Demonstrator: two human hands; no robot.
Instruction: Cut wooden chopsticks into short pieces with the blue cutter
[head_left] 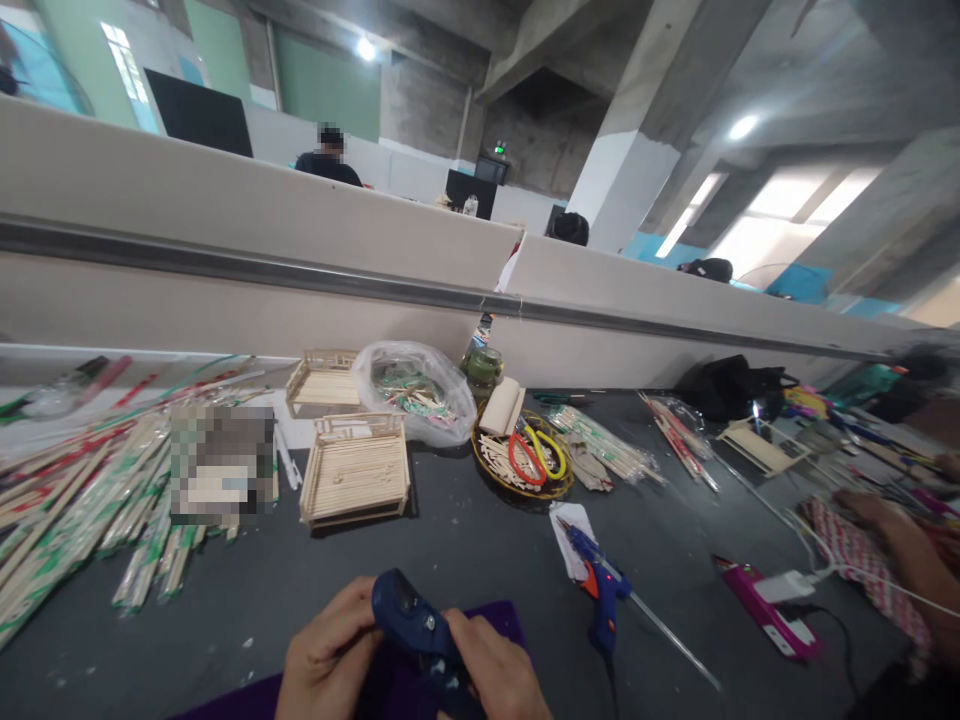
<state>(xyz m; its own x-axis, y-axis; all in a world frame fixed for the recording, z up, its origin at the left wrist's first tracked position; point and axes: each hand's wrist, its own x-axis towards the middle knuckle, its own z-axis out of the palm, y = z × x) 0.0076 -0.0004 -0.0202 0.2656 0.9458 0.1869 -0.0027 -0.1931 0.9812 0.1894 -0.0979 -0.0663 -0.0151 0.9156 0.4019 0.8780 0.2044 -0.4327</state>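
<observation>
Glue gun (600, 595) right of the hands, scissors (534, 452) in the basket (487, 468) behind it

No readable text, chopstick wrappers (67, 520) printed but illegible

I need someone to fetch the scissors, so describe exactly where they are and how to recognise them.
Start at the long dark grey worktable and find the round woven basket near its middle, just right of the clear plastic bag. The scissors lie in that basket on a bed of pale wooden sticks. Their looped handles, one red and one yellow, stand out from everything around them.
</observation>
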